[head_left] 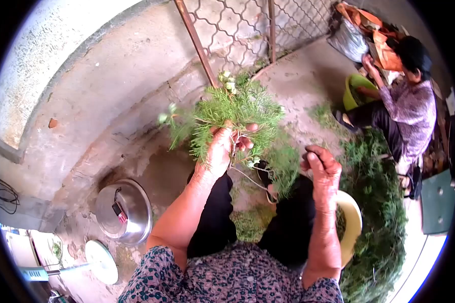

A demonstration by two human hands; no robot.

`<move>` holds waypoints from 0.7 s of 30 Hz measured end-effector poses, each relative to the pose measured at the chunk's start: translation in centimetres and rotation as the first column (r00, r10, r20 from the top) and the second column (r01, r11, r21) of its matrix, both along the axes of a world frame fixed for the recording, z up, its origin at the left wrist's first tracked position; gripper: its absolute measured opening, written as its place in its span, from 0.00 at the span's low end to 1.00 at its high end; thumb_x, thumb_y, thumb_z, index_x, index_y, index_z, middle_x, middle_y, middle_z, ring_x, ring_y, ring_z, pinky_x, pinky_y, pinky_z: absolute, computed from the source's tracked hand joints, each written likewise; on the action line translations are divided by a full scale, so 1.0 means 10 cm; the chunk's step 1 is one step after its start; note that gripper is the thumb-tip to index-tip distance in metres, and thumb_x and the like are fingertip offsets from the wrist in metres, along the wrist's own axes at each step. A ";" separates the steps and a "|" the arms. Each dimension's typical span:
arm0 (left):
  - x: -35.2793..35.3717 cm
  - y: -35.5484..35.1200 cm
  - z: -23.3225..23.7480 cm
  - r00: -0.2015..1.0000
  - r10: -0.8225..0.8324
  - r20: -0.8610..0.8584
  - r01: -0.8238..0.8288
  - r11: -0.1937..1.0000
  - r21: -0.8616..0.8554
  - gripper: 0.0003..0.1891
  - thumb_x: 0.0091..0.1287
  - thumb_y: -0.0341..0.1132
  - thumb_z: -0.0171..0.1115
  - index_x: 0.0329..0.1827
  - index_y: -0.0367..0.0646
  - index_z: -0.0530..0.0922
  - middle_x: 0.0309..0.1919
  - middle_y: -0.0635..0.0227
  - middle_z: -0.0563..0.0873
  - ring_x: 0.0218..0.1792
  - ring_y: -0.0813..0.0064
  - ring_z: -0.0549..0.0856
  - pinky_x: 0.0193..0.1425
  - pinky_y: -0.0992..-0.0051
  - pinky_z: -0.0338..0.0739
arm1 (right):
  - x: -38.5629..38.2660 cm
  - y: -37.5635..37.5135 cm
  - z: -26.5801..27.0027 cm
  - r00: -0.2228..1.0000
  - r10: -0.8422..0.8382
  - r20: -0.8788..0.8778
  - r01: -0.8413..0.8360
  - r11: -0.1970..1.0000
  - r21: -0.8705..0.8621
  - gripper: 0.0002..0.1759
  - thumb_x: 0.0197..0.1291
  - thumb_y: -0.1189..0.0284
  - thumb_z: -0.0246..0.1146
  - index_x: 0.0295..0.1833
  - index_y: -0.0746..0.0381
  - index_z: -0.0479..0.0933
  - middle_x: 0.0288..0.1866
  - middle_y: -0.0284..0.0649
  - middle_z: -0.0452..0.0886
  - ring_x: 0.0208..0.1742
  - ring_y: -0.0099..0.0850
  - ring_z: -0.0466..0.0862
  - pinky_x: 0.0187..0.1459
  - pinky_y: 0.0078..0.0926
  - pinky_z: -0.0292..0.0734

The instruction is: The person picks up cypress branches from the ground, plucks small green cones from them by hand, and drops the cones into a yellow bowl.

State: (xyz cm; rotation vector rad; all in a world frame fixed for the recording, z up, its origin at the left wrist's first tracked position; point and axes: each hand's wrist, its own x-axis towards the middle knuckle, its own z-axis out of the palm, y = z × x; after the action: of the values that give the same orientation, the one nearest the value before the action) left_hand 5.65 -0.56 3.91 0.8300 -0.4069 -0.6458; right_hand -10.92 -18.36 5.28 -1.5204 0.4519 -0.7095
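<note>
A leafy green arborvitae branch (255, 103) with pale, bumpy cones (228, 81) is held up in front of me. My left hand (223, 146) is closed around its thin woody stems, with the foliage fanning out above and beside the fingers. To the right, apart from the branch, is my right hand (322, 165), its fingers curled and pressed together. Whatever lies in those fingers, if anything, I cannot make out. A loose, feathery sprig (284, 169) hangs between the two hands, somewhat blurred. Below my right forearm is a yellow basin (353, 227) with green bits inside.
A big heap of cut greenery (376, 232) lies at my right. Another person (409, 106) sits at the upper right by a lime-green basin (350, 96). On the left stands an upturned metal basin (144, 212) with a small red-black device (120, 212). A metal lattice gate (232, 35) is ahead.
</note>
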 end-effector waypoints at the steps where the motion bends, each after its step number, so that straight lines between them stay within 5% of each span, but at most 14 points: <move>1: -0.12 0.01 0.01 1.000 -0.013 -0.013 0.013 1.000 0.003 0.15 0.68 0.47 0.51 0.45 0.44 0.73 0.41 0.56 0.83 0.30 0.71 0.82 0.34 0.76 0.72 | -0.05 0.12 0.03 0.997 0.003 0.082 -0.008 0.999 0.053 0.08 0.59 0.78 0.58 0.44 0.67 0.78 0.30 0.35 0.78 0.28 0.21 0.77 0.33 0.18 0.73; 6: -0.53 0.21 0.01 0.984 0.122 -0.129 -0.115 0.992 0.053 0.15 0.66 0.42 0.55 0.44 0.39 0.73 0.38 0.58 0.83 0.32 0.70 0.83 0.30 0.75 0.75 | -0.35 0.38 -0.16 0.991 -0.082 0.104 0.072 0.993 0.098 0.08 0.60 0.77 0.57 0.42 0.67 0.78 0.27 0.33 0.77 0.25 0.21 0.74 0.32 0.18 0.71; 10: -0.51 0.32 -0.23 0.960 0.217 -0.176 -0.201 0.974 0.104 0.12 0.65 0.33 0.56 0.51 0.43 0.73 0.43 0.68 0.81 0.41 0.72 0.82 0.29 0.76 0.75 | -0.76 0.20 -0.29 0.973 -0.224 -0.062 0.220 0.974 -0.061 0.09 0.59 0.78 0.56 0.44 0.67 0.77 0.25 0.32 0.77 0.26 0.19 0.75 0.32 0.16 0.71; 13: -0.39 0.26 -0.39 0.975 0.108 -0.196 -0.098 0.994 0.057 0.11 0.66 0.35 0.54 0.50 0.43 0.73 0.39 0.64 0.83 0.29 0.74 0.80 0.30 0.76 0.72 | -1.23 -0.14 -0.78 0.936 -0.326 -0.133 0.320 0.945 -0.069 0.09 0.59 0.76 0.57 0.43 0.66 0.78 0.24 0.35 0.78 0.27 0.21 0.76 0.32 0.18 0.72; 15: -0.39 0.13 -0.34 0.965 0.133 -0.228 -0.106 0.986 0.127 0.11 0.67 0.36 0.53 0.49 0.41 0.74 0.37 0.63 0.84 0.26 0.74 0.79 0.31 0.77 0.71 | -1.63 -0.39 -1.41 0.747 -0.540 -0.388 0.273 0.781 -0.562 0.08 0.54 0.75 0.58 0.37 0.65 0.79 0.27 0.48 0.80 0.28 0.38 0.81 0.35 0.31 0.75; 16: -0.34 0.09 -0.37 0.971 0.105 -0.213 -0.079 0.989 0.127 0.11 0.68 0.36 0.53 0.49 0.41 0.74 0.38 0.63 0.84 0.26 0.74 0.79 0.31 0.77 0.71 | -1.85 -0.40 -1.74 0.700 -0.539 -0.468 0.170 0.762 -0.624 0.10 0.53 0.69 0.60 0.37 0.63 0.80 0.27 0.47 0.81 0.27 0.36 0.81 0.33 0.31 0.74; 18: -0.24 -0.01 -0.44 0.969 0.095 -0.229 -0.059 0.985 0.160 0.11 0.68 0.37 0.53 0.47 0.41 0.75 0.38 0.64 0.83 0.26 0.74 0.79 0.32 0.77 0.71 | -2.29 -0.29 -2.56 0.625 -0.411 -0.663 -0.155 0.767 -0.622 0.12 0.49 0.66 0.62 0.38 0.61 0.79 0.32 0.50 0.80 0.33 0.46 0.81 0.37 0.39 0.77; 20: -0.15 -0.10 -0.50 0.960 0.081 -0.267 -0.031 0.982 0.188 0.10 0.68 0.37 0.53 0.46 0.42 0.75 0.38 0.65 0.83 0.27 0.75 0.78 0.32 0.77 0.71 | -2.42 0.05 -2.81 0.488 -0.283 -0.826 -0.303 0.833 -0.464 0.13 0.50 0.64 0.62 0.35 0.62 0.78 0.31 0.49 0.80 0.32 0.46 0.81 0.33 0.40 0.77; 21: -0.13 -0.13 -0.53 0.953 0.105 -0.286 -0.042 0.975 0.217 0.10 0.68 0.37 0.53 0.47 0.42 0.74 0.38 0.65 0.83 0.27 0.75 0.78 0.32 0.77 0.71 | -2.54 0.16 -3.08 0.550 -0.103 -0.829 -0.132 0.969 -0.208 0.13 0.51 0.63 0.62 0.32 0.62 0.77 0.29 0.48 0.80 0.29 0.47 0.80 0.31 0.41 0.75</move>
State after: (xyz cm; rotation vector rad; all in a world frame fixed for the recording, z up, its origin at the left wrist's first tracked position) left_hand 4.37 -1.84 -1.37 0.9267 -0.0346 -0.7386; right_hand -36.27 -16.79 -25.51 -2.0652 1.1065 0.0658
